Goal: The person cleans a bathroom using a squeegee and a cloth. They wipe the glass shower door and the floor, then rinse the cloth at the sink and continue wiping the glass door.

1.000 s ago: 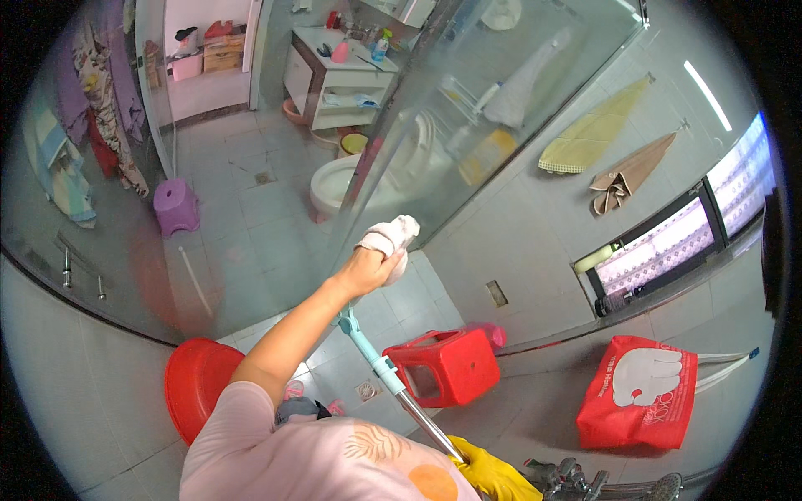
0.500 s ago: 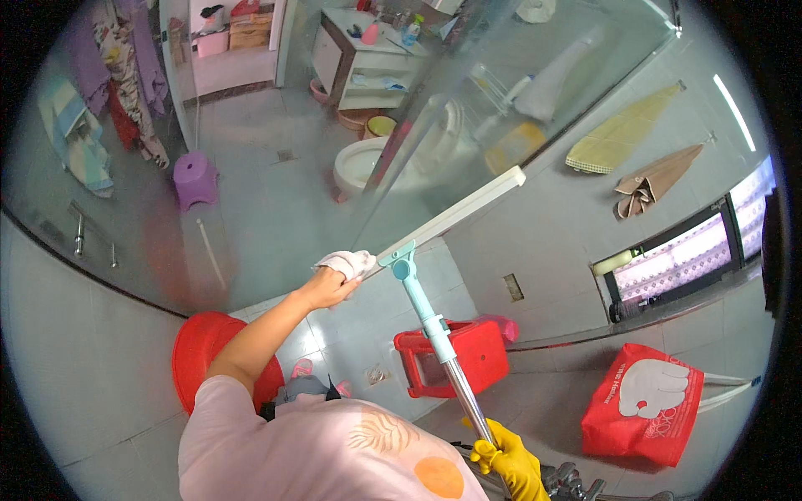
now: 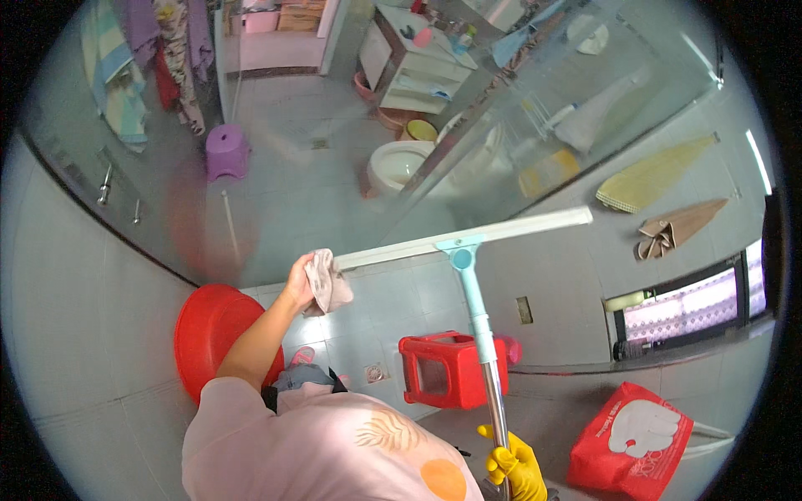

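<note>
Could swing or tip the squeegee with long white blade, light-blue plastic neck and steel pole (image 3: 473, 294) into the clear glass partition (image 3: 284, 209), from bearing a wide head far above a one-handed hold. Could also drop the limp, pale pinkish cloth (image 3: 328, 288) through a slack pinch. Clasped low on the pole in the grip of the yellow-rubber-gloved right hand (image 3: 516, 472), with blade crosswise, well apart, ahead. Pinching the cloth in the bare left hand (image 3: 301, 290), apparently against the blade's left end.
</note>
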### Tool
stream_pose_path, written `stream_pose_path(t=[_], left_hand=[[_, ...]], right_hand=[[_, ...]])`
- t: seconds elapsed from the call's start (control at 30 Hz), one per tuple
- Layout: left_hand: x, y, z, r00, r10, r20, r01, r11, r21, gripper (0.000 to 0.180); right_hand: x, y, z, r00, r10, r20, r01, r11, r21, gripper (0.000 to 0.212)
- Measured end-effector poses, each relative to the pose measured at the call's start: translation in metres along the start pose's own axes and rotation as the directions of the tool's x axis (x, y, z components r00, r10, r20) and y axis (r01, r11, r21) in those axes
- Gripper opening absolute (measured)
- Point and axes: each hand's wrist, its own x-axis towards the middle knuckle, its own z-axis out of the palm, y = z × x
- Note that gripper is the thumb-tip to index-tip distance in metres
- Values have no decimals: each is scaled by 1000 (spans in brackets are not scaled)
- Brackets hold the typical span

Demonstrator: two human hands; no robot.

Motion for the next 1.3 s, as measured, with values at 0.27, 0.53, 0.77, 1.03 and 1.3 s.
stream_pose_path(t=[0.27, 0.53, 0.77, 1.03, 1.3], left_hand=[[-22, -11, 59, 977, 35, 210, 62, 897, -438, 39], [-7, -45, 101, 980, -10, 200, 45, 984, -174, 37], [26, -118, 75, 994, -86, 63, 66, 961, 267, 39], [16, -152, 59, 795, -601, -83, 575, 702, 419, 31], [-1, -177, 42, 965, -42, 258, -221, -657, 721, 43]], right_hand=[[15, 7, 23, 996, 80, 36, -84, 990, 116, 40], [25, 14, 25, 991, 98, 89, -107, 989, 103, 40], [42, 15, 22, 982, 118, 145, -130, 989, 71, 39], [58, 17, 23, 975, 115, 189, -127, 990, 53, 38], [87, 18, 2, 997, -10, 81, 6, 998, 61, 37]])
